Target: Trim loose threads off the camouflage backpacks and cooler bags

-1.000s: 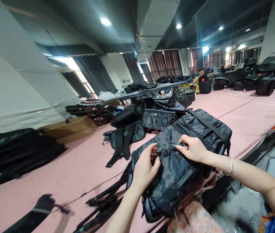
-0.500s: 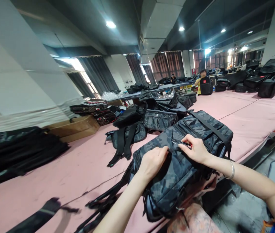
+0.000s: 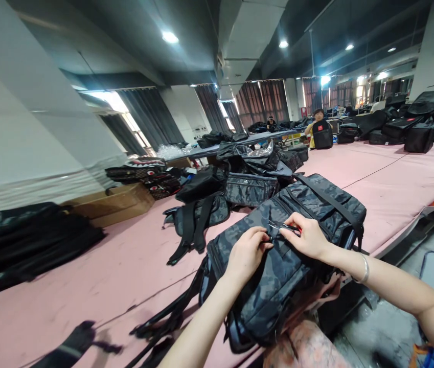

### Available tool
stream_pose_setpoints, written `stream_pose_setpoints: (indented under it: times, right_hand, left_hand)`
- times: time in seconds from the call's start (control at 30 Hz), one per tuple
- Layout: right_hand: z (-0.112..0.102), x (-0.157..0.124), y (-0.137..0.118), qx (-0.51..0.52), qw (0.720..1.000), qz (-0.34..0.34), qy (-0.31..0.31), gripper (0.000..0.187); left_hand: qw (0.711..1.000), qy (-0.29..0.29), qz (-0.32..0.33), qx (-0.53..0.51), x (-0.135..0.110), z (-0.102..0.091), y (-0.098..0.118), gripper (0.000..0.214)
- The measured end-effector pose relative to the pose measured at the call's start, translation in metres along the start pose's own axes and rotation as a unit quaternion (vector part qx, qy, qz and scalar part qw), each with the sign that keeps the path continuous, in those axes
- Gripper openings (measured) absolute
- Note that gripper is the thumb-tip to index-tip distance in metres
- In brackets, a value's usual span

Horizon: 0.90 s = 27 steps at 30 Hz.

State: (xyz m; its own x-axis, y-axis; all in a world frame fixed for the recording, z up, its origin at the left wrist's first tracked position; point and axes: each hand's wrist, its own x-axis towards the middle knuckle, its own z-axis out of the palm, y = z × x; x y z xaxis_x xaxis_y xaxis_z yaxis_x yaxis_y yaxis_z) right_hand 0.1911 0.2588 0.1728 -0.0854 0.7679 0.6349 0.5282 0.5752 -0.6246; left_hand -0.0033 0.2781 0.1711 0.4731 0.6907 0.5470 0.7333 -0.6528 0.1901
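A dark camouflage backpack (image 3: 278,286) lies across the table's near edge, its straps trailing toward the left. My right hand (image 3: 309,236) is closed around a small pair of thread snips (image 3: 282,226) with a bit of red at the grip. The metal blades point left, just over the bag's upper face. Close beside their tips, my left hand (image 3: 248,251) rests on the bag with fingers pinched together. Something small and dark is at those fingertips, but I cannot make out what it is.
Other camouflage bags (image 3: 251,188) lie behind the backpack on the pink-covered table (image 3: 136,266). Black bags (image 3: 28,245) are heaped at left, near a cardboard box (image 3: 120,204). Across the table a person (image 3: 309,134) is behind an upright black backpack (image 3: 322,135).
My left hand has lifted and turned slightly, its fingers now showing pinched near the snips. The right hand and the snips have barely moved. The view has shifted a little.
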Motion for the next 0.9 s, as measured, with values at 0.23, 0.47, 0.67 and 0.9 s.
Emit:
stream_pose_setpoints:
  times: [0.23, 0.47, 0.67, 0.9]
  right_hand:
    - [0.001, -0.004, -0.001, -0.121, 0.991, -0.034, -0.054, 0.020]
    - [0.001, -0.006, -0.003, -0.136, 0.987, -0.045, -0.074, 0.019]
    - [-0.001, -0.006, -0.006, -0.100, 0.993, -0.008, -0.057, 0.020]
    - [-0.001, -0.006, -0.003, -0.091, 0.994, -0.008, -0.056, 0.020]
  left_hand:
    - [0.997, 0.022, 0.005, 0.074, -0.006, -0.002, 0.003, 0.016]
    - [0.990, 0.046, -0.119, -0.051, -0.017, -0.020, -0.009, 0.016]
    - [0.999, -0.005, -0.048, 0.000, -0.015, -0.018, 0.004, 0.014]
    - [0.976, -0.090, -0.075, 0.185, 0.000, -0.006, 0.026, 0.019]
